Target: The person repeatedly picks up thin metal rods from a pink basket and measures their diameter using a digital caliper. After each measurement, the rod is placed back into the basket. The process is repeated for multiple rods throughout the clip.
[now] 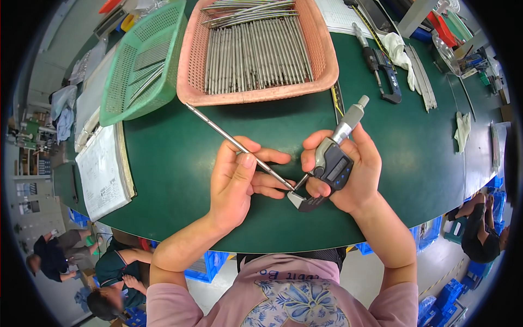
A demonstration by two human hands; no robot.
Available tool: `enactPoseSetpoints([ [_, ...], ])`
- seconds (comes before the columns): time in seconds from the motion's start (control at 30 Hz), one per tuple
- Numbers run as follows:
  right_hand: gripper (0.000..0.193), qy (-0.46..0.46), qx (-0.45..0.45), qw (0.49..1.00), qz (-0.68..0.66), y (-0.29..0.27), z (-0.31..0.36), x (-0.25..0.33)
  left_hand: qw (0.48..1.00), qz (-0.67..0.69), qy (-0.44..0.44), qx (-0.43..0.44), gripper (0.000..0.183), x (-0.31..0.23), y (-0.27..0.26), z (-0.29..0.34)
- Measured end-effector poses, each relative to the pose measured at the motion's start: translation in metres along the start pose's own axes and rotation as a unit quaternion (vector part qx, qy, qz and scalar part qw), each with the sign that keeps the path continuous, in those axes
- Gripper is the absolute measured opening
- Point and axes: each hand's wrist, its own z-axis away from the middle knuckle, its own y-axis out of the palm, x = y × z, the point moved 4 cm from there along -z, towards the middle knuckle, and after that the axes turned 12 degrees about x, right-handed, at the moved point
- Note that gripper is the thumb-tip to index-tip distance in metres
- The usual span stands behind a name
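Observation:
My left hand (pixel 235 180) pinches a slim metal rod (pixel 218 128) between thumb and fingers. The rod slants from the pink basket's front edge down to the right. Its lower end sits at the measuring gap of a digital micrometer (pixel 333 166); whether the jaws touch it I cannot tell. Wrapped round the micrometer's frame and barrel is my right hand (pixel 359 169), with the small display turned upward. Just beyond my hands stands the pink basket (pixel 256 97), filled with rows of similar rods (pixel 256 54), several lying crosswise on top.
A green basket (pixel 114 103) with fewer rods stands at the left, beside an open binder of papers (pixel 106 171). On the right lie a second micrometer (pixel 381 68), a white cloth (pixel 400 54) and some thin rods (pixel 420 76). Other people sit beyond the green table (pixel 180 180).

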Motion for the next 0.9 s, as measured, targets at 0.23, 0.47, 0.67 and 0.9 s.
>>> enactPoseSetpoints([
  [0.23, 0.077, -0.008, 0.002, 1.000, -0.012, 0.0024, 0.0007, 0.0021, 1.000, 0.005, 0.002, 0.000, 0.018, 0.0001, 0.0006, 0.0005],
  [0.47, 0.075, -0.010, 0.005, 1.000, -0.016, 0.0027, 0.0009, 0.0014, 1.000, 0.007, 0.014, -0.001, 0.018, 0.0005, 0.0013, 0.0019],
  [0.67, 0.074, -0.018, 0.011, 0.999, -0.027, 0.0002, -0.0002, 0.0006, 1.000, -0.015, 0.026, 0.009, 0.022, 0.0006, 0.0023, 0.0018],
  [0.9, 0.079, -0.002, -0.013, 1.000, 0.014, 0.0015, 0.0013, 0.0021, 0.999, -0.008, 0.049, 0.005, 0.040, 0.0066, 0.0026, -0.0001],
])
